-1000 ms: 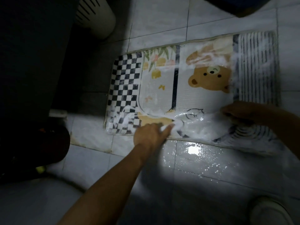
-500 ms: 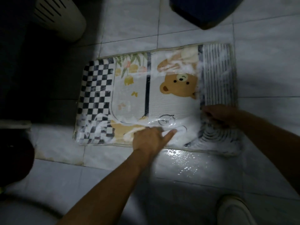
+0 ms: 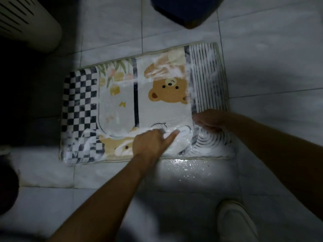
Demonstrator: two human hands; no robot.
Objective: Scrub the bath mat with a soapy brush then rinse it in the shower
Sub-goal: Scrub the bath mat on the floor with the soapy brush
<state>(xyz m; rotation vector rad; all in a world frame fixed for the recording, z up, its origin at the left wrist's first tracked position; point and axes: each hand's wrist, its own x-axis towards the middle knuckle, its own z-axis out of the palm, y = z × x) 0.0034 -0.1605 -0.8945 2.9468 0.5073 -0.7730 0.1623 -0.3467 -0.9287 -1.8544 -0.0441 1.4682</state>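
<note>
Sudsy mat (image 3: 118, 109) laid flat on tiles (image 3: 262, 75). Left hand (image 3: 148, 144) pressed on near edge, fingers curled, one extended. Right hand (image 3: 209, 120) curled on striped part. Contents of either cannot be told.

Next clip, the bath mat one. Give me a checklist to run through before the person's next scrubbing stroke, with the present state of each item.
1. Bath mat lies flat on the tiled floor: ok.
2. Left hand rests on the mat by its near edge, steadying it: ok.
3. Brush in the right hand: cannot tell; its fingers curl on the striped end, but no brush shows.
4. Foam over the whole mat: not ok; it lies along the near edge and striped end, while the far part of the checkered end looks bare.
5. Shower ready for rinsing: cannot tell; none in view.
</note>
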